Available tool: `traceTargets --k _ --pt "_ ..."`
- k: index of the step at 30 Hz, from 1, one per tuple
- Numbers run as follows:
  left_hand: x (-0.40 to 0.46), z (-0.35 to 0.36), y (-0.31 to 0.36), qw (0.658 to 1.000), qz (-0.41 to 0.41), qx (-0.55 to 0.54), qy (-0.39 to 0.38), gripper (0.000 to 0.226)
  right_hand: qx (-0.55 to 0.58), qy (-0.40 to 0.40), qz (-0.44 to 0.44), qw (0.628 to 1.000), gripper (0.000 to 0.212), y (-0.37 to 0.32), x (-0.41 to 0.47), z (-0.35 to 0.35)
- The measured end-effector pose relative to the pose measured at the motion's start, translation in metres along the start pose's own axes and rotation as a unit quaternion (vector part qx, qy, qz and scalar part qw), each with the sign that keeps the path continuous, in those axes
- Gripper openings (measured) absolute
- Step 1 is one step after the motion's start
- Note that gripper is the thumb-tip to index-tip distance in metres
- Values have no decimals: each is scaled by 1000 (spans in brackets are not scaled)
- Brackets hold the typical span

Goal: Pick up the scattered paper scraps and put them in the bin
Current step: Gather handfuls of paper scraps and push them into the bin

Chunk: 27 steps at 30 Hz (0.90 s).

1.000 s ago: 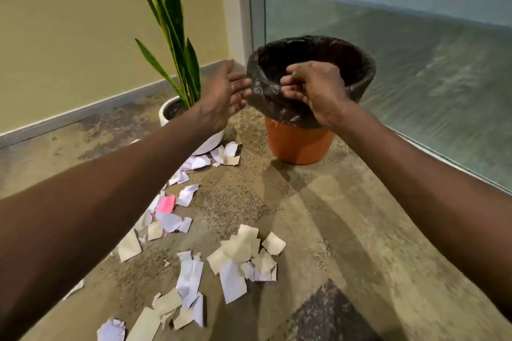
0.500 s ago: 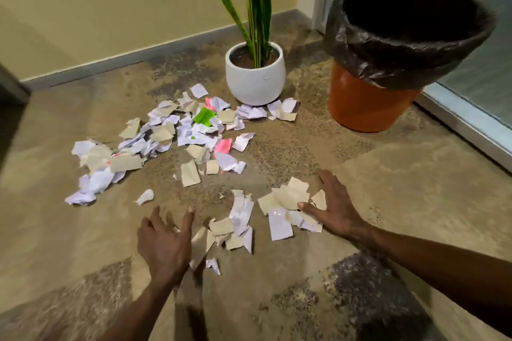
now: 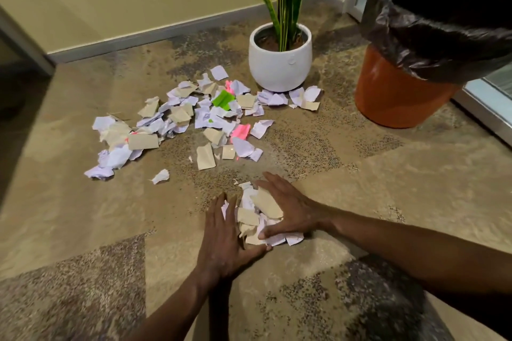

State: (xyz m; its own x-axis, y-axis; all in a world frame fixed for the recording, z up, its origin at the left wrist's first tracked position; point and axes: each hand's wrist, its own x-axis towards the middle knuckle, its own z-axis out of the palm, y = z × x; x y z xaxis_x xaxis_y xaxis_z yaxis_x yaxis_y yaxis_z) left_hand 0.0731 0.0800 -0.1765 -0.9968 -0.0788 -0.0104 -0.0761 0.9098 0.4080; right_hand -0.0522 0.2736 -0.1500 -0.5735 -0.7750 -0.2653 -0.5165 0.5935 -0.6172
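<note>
Orange bin (image 3: 393, 94) with black liner (image 3: 443, 25) at upper right, standing on the carpet floor (image 3: 83, 216). White potted plant (image 3: 279, 63) top centre, just left of the bin. Big scatter of paper scraps (image 3: 177, 124) mid-left, some touching the pot base. Small gathered pile (image 3: 257, 216) at lower centre, well apart from the bin. Left hand (image 3: 221, 241) and right hand (image 3: 293, 213) flank the pile, fingers straight and slightly spread, pressing its sides; nothing lifted.
</note>
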Motion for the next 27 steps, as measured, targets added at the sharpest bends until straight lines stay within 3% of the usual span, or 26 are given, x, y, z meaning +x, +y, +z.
traceTargets --k 3,7,11,15,19,22,24,27 --pt "7 0 1 1000 19 8 -2 104 -105 -102 -38 988 140 10 -1 -17" --pt "14 -2 3 999 38 -11 -1 89 -135 -72 -66 986 145 19 -2 -6" --pt "22 2 2 998 53 -31 -2 85 -100 -6 -70 993 119 16 2 6" --pt "24 5 6 995 50 -85 28 73 -161 85 -112 977 87 13 5 16" --pt "26 5 9 991 72 -96 49 59 -217 172 -137 951 72 6 7 28" --pt "29 2 15 995 87 -38 34 54 -254 182 -159 937 68 6 3 25" --pt "31 1 16 996 85 15 20 52 -225 168 -169 945 62 7 1 16" --pt "34 -6 13 996 57 64 4 45 -83 168 -129 974 42 8 0 2"
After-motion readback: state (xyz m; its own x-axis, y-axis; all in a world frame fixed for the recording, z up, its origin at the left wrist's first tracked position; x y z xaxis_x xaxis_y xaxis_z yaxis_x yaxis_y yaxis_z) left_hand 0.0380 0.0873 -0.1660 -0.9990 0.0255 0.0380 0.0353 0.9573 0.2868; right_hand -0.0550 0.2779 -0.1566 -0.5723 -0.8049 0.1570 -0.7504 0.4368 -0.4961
